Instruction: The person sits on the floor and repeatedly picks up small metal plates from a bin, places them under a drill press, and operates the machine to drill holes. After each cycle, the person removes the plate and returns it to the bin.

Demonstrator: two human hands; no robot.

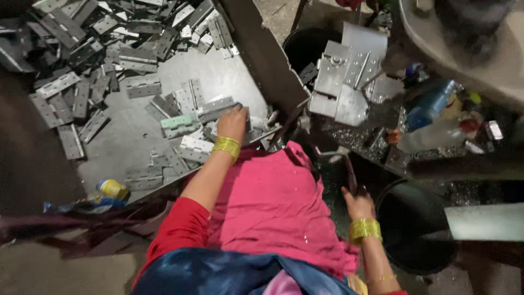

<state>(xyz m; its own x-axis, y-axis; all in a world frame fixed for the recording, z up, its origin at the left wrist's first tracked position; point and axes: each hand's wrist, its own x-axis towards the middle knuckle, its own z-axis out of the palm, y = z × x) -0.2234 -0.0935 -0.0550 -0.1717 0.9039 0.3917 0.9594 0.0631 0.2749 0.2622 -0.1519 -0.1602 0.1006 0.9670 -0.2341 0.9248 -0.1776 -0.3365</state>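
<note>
Fingers of the left hand (233, 123) are curling onto a grey hinge (216, 107) lying leftward, seemingly gripping it; right hand (358, 205) is clutching a dark handle (349, 173)

A stack of gold bangles circles the wrist behind the left hand (232, 123); a matching gold stack sits behind the right hand (358, 205); short red sleeves; bright pink cloth over the lap; blue patterned fabric below.
</note>
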